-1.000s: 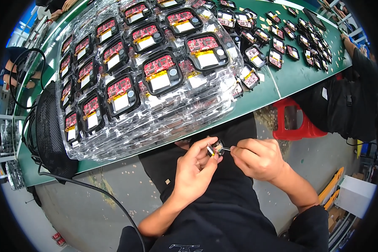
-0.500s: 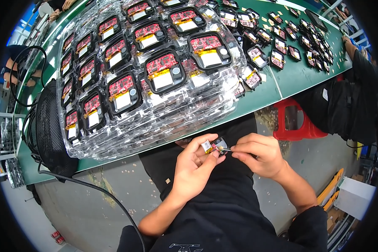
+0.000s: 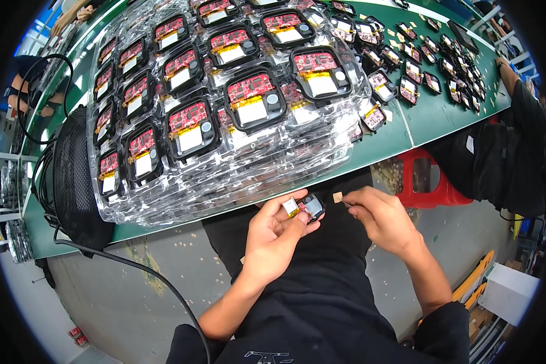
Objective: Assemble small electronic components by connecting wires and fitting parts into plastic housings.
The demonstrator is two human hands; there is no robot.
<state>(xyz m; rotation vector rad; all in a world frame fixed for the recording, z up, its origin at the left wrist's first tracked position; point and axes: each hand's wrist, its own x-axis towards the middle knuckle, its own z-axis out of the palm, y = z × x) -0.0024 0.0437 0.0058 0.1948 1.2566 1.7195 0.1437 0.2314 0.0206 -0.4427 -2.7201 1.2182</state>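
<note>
Low over my lap, my left hand is closed round a small black device housing. A pale battery on a yellow-taped end sticks out to the left of it, and a bit of red circuit board shows by my thumb. My right hand, a short way to the right, pinches a thin metal tool, seemingly tweezers, mostly hidden by the fingers. At the tool's tip is a small tan square piece, apart from the housing.
Stacked clear plastic trays hold rows of similar devices on the green table. More loose devices and tan bits lie at the right. A black cable and mesh bag are at left. A red stool and another person's arm are right.
My right hand has drawn the tool back from the housing, and a tan square now shows at its tip. The left hand has shifted slightly left and turned the housing.
</note>
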